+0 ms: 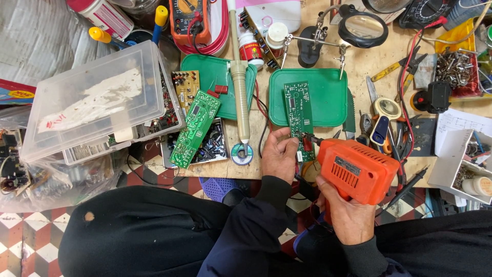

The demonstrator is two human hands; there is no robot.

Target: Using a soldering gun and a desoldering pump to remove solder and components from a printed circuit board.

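My left hand (pixel 278 154) pinches the near end of a long narrow green circuit board (pixel 298 115) that lies partly on a green tray (pixel 328 97). My right hand (pixel 348 213) grips the handle of an orange pistol-shaped soldering gun (pixel 359 169). Its thin tip (pixel 309 137) touches the board close to my left fingers, by a small red part.
A second green circuit board (pixel 195 128) lies beside another green tray (pixel 218 77). A soldering iron (pixel 240 92) and a solder reel (pixel 241 153) sit between the trays. A clear plastic box (pixel 97 102) stands at the left, pliers and cutters (pixel 382 128) at the right, a magnifier stand (pixel 361 25) behind.
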